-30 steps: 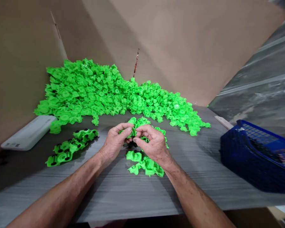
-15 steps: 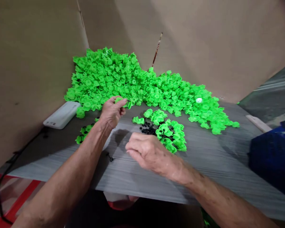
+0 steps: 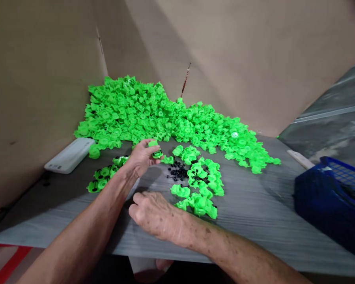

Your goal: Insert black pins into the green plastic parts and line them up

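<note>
At the right edge of the frame, a blue basket [image 3: 319, 213] stands on the grey table [image 3: 254, 209]; something dark lies inside, too dim to make out. Across the upper middle spreads a heap of green pieces [image 3: 130, 114], loose on the tabletop. Just right of centre, small black parts [image 3: 177, 172] lie bunched beside a loose cluster of green pieces [image 3: 205, 203].

Compared with half a second ago, the right hand [image 3: 154, 215] has moved left and nearer the table's front edge, uncovering the lower part of that cluster. It now covers the spot where a lone black part lay. More of the basket shows.

Near the centre, the left hand [image 3: 142, 157] pinches a green piece [image 3: 155, 150] with black on it between thumb and fingers, its forearm slanting up from the lower left. The right forearm reaches in from the lower right; its hand is curled, knuckles up, fingertips hidden, so whether it grips anything cannot be told.
</note>
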### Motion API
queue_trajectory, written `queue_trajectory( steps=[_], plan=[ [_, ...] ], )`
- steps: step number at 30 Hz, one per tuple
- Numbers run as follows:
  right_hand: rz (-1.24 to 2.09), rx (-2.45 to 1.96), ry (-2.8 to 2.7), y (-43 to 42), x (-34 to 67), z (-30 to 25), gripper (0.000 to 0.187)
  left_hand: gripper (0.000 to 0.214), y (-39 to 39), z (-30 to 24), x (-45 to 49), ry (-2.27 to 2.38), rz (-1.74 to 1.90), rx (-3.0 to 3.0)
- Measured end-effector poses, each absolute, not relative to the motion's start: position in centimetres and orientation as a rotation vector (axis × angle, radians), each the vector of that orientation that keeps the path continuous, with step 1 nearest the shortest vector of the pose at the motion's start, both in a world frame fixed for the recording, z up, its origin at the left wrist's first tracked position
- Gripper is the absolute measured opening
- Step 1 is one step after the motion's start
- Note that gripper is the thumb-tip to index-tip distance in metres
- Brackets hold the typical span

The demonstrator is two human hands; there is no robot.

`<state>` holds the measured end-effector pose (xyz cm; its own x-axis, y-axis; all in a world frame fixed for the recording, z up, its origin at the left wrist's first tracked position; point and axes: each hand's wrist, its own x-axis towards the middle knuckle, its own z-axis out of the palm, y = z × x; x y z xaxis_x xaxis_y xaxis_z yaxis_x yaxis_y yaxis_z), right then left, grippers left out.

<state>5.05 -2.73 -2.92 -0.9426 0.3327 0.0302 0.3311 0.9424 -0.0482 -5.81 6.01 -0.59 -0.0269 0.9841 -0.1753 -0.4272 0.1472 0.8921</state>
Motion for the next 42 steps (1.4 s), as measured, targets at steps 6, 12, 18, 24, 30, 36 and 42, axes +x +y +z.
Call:
queue_trajectory(
  steps=[6,12,18,24,30,36,42],
  plan=[
    [0.283,-0.64,-2.674,-1.0,10.5,-0.1,0.015,0.026,5.3,-0.9,-5.5,1.011,1.047,0.922],
    [0.767,-0.911,-1.868,2.8,15.9,0.2,0.005,0.048,4.4,-1.2,-4.4,0.923,0.837,1.052],
    [0.668,-0.822,-1.783,3.6,15.4,-1.5,0.006,0.057,4.1,-1.6,-3.8,0.904,0.748,1.122],
    [0.45,-0.697,-1.879,2.9,14.1,-1.8,0.011,0.057,3.7,-1.4,-3.3,0.946,0.717,1.096],
    [0.496,-0.691,-1.93,2.6,14.1,-2.1,0.014,0.053,3.3,-1.1,-2.9,0.955,0.7,1.093],
    [0.545,-0.693,-1.936,2.7,14.4,-2.2,0.015,0.049,3.5,-1.5,-2.8,0.959,0.702,1.085],
    [0.628,-0.731,-1.894,2.7,14.7,-2.3,0.013,0.049,3.5,-1.5,-2.8,0.931,0.709,1.067]
  ],
)
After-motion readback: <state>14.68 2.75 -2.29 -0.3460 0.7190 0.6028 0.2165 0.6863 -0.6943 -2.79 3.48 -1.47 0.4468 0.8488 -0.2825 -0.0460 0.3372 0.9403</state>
